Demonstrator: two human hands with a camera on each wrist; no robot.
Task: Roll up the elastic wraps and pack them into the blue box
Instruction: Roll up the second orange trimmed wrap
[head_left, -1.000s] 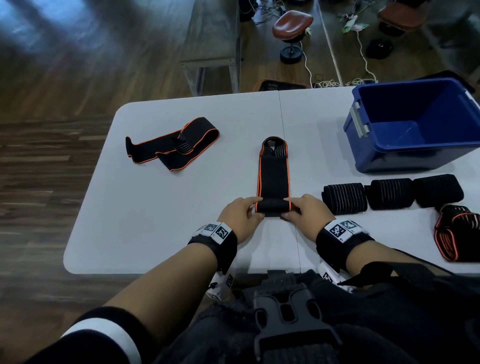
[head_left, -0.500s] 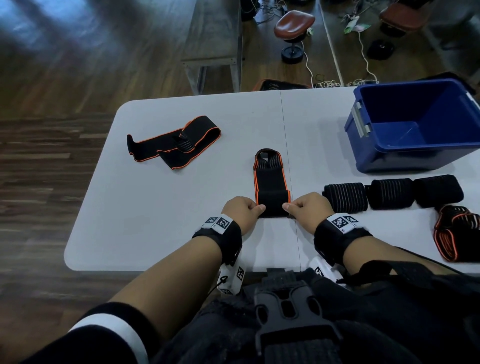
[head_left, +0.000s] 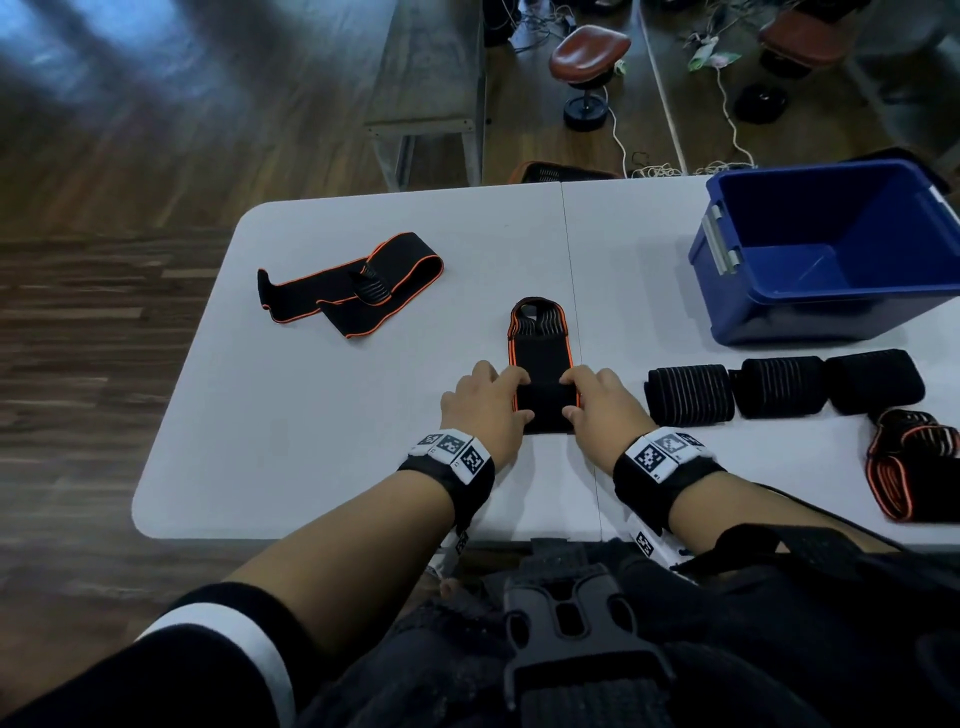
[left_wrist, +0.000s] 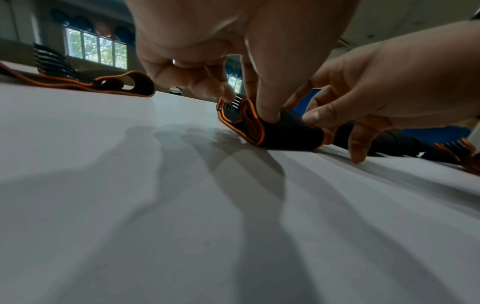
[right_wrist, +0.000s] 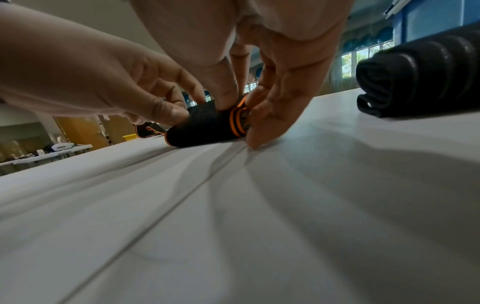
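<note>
A black elastic wrap with orange edging lies lengthwise at the middle of the white table, its near end rolled into a thick coil. My left hand grips the coil's left end, thumb and fingers curled round it. My right hand grips the right end the same way. The short flat tail with its striped end stretches away from me. The open blue box stands at the far right, with nothing visible inside.
Three finished black rolls lie in a row in front of the box. Another loose wrap lies unrolled at the left. A bunched orange-edged wrap sits at the right edge. Beyond the table are a stool and cables.
Both hands have rolled the coil forward along the wrap. The flat tail has shortened a lot and the coil has grown thicker.
</note>
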